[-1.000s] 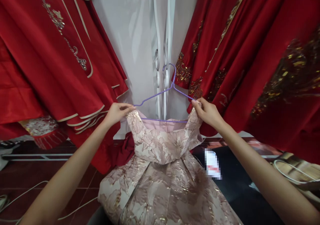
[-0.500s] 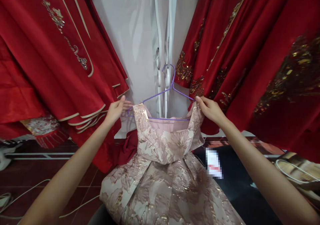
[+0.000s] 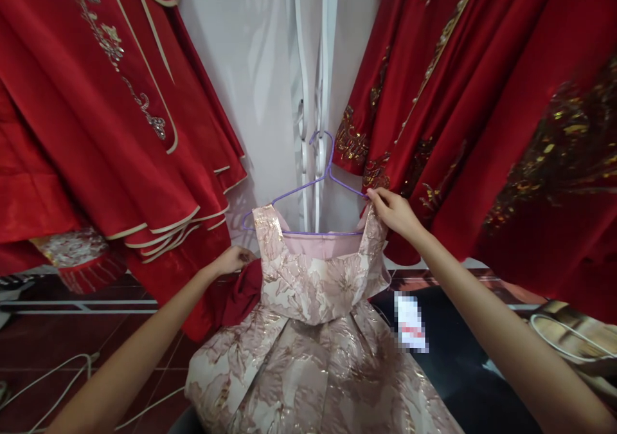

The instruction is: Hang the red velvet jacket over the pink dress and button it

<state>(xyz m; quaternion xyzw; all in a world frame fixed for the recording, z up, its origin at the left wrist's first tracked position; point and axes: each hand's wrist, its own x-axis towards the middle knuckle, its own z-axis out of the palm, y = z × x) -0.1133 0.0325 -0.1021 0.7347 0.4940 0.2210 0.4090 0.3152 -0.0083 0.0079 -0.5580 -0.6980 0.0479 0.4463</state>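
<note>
A pale pink and gold brocade dress hangs by its wide straps on a purple hanger in front of me. My right hand is closed at the right shoulder, pinching the strap together with the hanger's end. Lower down, beside the left of the bodice, my left hand has its fingers curled at the top of a dark red cloth. Its fingertips are partly hidden, so what they hold cannot be made out. The left strap lies over the hanger's left arm.
Red embroidered garments hang at the left, and sequined red ones at the right. White upright rails stand behind the hanger. A dark surface carries a blurred white patch. Pale cables lie on the brown tiled floor.
My left hand has left the left strap's top and moved down beside the bodice, its fingers now curled. My right hand stays at the right shoulder; the view has shifted slightly.
</note>
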